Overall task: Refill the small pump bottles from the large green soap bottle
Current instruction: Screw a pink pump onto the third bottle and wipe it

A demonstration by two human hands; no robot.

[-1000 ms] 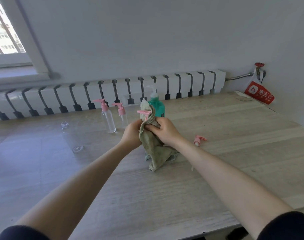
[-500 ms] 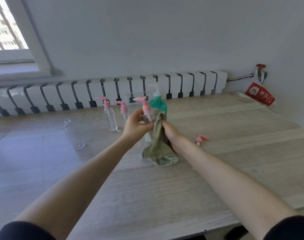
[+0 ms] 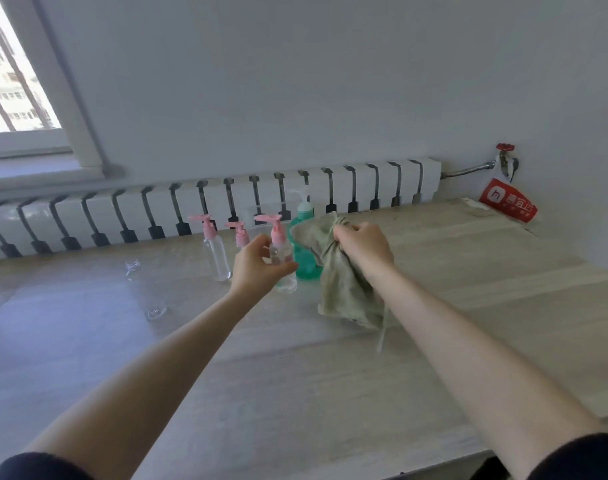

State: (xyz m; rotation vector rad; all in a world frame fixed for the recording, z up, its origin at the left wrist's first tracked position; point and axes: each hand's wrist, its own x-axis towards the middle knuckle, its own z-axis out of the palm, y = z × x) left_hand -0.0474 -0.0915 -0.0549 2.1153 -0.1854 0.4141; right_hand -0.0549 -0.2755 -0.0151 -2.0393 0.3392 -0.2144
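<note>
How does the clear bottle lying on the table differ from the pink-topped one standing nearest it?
The lying bottle has no pump; the standing bottle wears a pink pump. The lying bottle rests on its side; the standing bottle is upright. Both are small and clear.

Illegible white print on red bag (image 3: 508, 201)

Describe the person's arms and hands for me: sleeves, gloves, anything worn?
Both hands are bare: the left hand and right hand show no gloves, rings or watch. Dark sleeves, the left sleeve and right sleeve, show only at the bottom edge of the view, ending near the elbows.
</note>
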